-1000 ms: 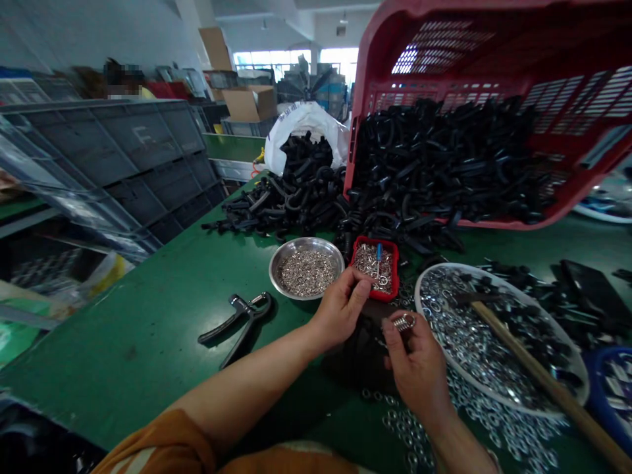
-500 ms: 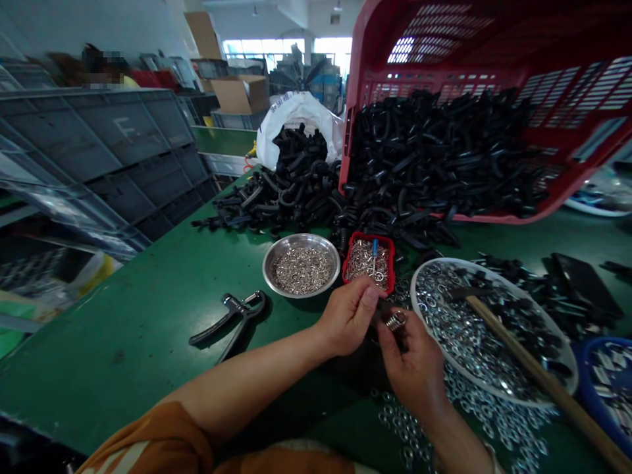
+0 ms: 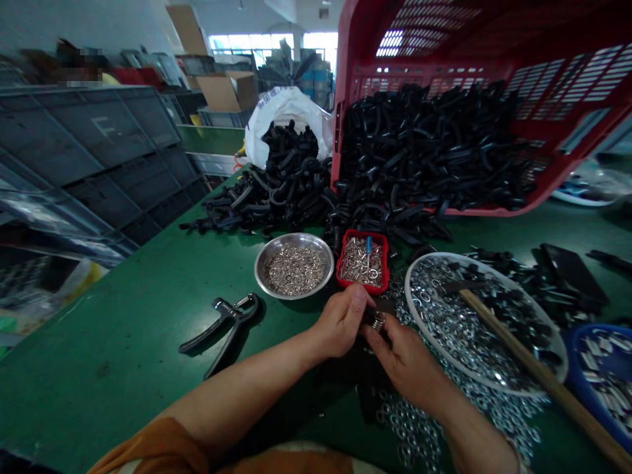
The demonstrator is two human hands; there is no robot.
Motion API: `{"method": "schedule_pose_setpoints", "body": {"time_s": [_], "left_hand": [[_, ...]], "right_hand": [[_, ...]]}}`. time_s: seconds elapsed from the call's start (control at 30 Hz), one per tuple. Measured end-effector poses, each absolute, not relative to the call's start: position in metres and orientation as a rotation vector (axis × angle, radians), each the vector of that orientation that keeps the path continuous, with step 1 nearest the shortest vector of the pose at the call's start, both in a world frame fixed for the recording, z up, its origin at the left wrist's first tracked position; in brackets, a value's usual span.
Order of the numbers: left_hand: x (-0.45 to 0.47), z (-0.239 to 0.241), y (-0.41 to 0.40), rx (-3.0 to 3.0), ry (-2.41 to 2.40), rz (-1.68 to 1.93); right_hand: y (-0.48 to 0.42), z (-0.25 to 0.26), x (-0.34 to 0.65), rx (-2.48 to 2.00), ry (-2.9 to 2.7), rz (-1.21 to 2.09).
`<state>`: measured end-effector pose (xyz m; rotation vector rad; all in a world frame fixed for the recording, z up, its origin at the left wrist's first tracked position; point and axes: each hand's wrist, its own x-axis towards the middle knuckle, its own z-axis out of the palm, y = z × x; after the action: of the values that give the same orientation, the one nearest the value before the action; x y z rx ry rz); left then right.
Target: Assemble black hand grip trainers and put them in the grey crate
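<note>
My left hand (image 3: pixel 343 320) is closed, thumb uppermost, around a black plastic part (image 3: pixel 368 315) that is mostly hidden by the fingers. Against that part, my right hand (image 3: pixel 402 355) pinches a shiny metal coil spring (image 3: pixel 378 321) between thumb and fingers. Both hands meet just in front of a red tray (image 3: pixel 363 260) of small metal pins, on which a blue-handled screwdriver (image 3: pixel 368 247) lies. On the left, a black hand gripper (image 3: pixel 224 329) with a spring between its handles lies on the green table (image 3: pixel 123 329).
A steel bowl (image 3: pixel 316 289) holds small metal pieces. At right, a hammer (image 3: pixel 523 355) rests across a white basin (image 3: pixel 412 299) of rings; loose nuts (image 3: pixel 409 428) lie below. A blue tub (image 3: pixel 573 336) stands beyond. Behind, black handles (image 3: pixel 281 197) spill from a red crate (image 3: pixel 340 131).
My right hand has drawn closer to the left, bringing the spring up against the black part. The whole view has shifted slightly, so the table items appear further left.
</note>
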<state>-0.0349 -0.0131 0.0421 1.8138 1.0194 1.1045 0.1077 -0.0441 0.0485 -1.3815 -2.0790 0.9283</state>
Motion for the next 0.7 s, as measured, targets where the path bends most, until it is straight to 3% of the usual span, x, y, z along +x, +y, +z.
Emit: {"method": "schedule_pose_setpoints", "body": {"time_s": [0.43, 0.7], "left_hand": [[-0.026, 0.029, -0.01, 2.058, 0.988, 0.879], [-0.034, 0.046, 0.007, 2.002, 1.201, 0.733]], "right_hand": [[-0.039, 0.045, 0.111, -1.588, -2.354, 0.873], [-0.027, 0.023, 0.111, -1.535, -1.43, 1.366]]}}
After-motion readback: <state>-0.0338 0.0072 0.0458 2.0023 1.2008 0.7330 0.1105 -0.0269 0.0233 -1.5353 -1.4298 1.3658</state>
